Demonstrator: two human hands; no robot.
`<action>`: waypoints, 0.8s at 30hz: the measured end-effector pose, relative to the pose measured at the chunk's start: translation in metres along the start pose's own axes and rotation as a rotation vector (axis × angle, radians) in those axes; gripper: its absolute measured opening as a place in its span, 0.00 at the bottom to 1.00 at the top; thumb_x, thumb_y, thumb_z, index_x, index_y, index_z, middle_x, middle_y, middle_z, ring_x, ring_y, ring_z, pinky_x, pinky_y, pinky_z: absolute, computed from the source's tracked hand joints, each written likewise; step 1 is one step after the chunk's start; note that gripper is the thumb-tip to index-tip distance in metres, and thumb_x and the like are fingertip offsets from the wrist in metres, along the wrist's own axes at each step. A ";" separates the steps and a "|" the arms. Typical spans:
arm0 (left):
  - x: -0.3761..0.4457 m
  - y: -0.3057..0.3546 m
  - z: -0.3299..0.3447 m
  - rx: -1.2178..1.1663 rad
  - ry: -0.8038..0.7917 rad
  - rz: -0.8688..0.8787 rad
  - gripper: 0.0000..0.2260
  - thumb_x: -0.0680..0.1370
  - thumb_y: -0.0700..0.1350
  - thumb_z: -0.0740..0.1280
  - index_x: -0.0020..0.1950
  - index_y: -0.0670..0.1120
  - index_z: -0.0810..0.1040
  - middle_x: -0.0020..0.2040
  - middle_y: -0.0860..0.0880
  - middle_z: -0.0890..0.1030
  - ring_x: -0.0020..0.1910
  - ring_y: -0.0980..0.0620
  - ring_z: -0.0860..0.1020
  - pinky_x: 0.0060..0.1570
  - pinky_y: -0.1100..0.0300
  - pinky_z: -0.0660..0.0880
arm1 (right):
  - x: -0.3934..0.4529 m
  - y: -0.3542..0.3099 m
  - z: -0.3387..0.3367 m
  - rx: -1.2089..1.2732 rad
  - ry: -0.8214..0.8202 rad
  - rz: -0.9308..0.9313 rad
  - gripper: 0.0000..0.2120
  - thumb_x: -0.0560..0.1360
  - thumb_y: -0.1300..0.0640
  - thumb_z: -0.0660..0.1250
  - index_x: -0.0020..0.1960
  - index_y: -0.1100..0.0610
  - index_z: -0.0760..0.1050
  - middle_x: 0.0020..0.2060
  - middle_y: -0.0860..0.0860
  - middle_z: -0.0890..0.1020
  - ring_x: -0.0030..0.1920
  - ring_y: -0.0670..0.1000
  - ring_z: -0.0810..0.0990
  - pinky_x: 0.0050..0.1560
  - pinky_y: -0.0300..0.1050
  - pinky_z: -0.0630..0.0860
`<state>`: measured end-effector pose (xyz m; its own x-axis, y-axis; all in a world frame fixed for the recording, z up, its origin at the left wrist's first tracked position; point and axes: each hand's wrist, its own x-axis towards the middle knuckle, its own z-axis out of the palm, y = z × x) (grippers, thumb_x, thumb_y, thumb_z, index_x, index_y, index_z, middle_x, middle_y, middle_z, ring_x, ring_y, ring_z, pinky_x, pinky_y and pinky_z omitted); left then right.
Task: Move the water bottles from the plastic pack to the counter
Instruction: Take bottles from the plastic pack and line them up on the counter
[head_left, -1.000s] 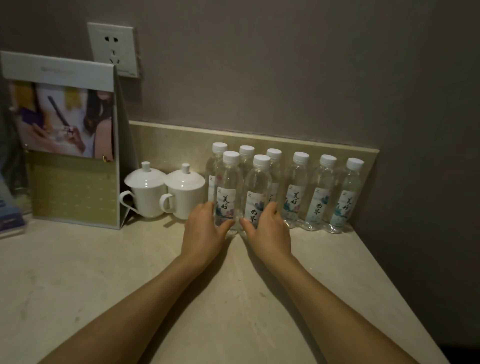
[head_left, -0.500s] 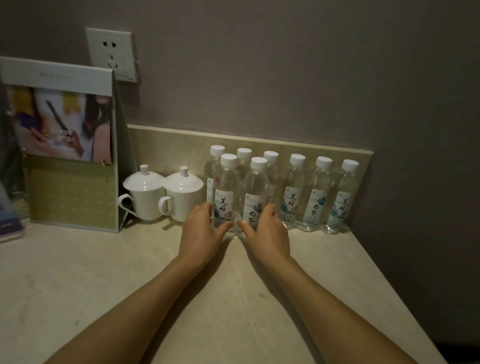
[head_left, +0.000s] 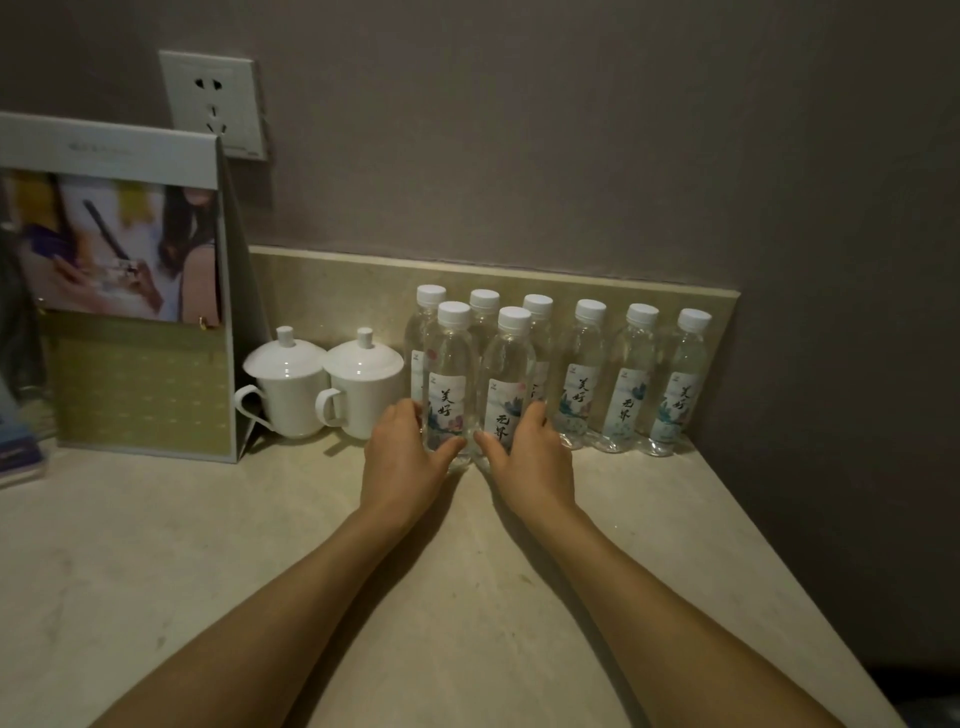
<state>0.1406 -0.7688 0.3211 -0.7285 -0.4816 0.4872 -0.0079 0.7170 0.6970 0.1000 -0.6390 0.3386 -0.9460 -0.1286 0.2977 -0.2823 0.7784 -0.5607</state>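
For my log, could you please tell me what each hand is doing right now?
Left hand: holds the front left bottle.
Right hand: holds the front right bottle.

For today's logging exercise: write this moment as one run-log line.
left hand: grips front-left bottle | right hand: grips front-right bottle | both bottles upright on counter

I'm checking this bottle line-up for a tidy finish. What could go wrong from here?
The left hand and right hand each grip a front bottle low down, so the tall bottles could tip. They might knock the back row. A leftward slip could hit the lidded cups.
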 end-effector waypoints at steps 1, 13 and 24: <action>0.000 0.000 0.000 -0.001 0.004 -0.001 0.22 0.71 0.52 0.76 0.59 0.45 0.75 0.54 0.49 0.79 0.50 0.53 0.77 0.47 0.60 0.77 | 0.000 0.000 0.000 -0.006 -0.010 -0.001 0.32 0.76 0.42 0.65 0.71 0.60 0.60 0.62 0.58 0.77 0.59 0.59 0.78 0.53 0.52 0.78; 0.000 0.001 -0.002 -0.026 -0.028 -0.013 0.21 0.71 0.53 0.76 0.59 0.47 0.75 0.54 0.50 0.78 0.49 0.54 0.77 0.44 0.63 0.76 | -0.001 -0.008 -0.004 0.013 -0.044 0.021 0.35 0.77 0.45 0.65 0.74 0.63 0.56 0.69 0.60 0.70 0.66 0.60 0.73 0.62 0.53 0.74; -0.006 0.011 -0.007 -0.086 -0.099 -0.111 0.28 0.70 0.52 0.77 0.64 0.45 0.72 0.59 0.47 0.78 0.58 0.48 0.78 0.55 0.51 0.79 | -0.006 -0.013 -0.012 0.086 -0.073 0.069 0.37 0.75 0.45 0.68 0.74 0.61 0.56 0.69 0.59 0.71 0.66 0.60 0.73 0.63 0.55 0.74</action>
<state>0.1496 -0.7615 0.3300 -0.7904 -0.5005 0.3532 -0.0367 0.6143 0.7882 0.1113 -0.6409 0.3540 -0.9718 -0.1234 0.2011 -0.2260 0.7318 -0.6430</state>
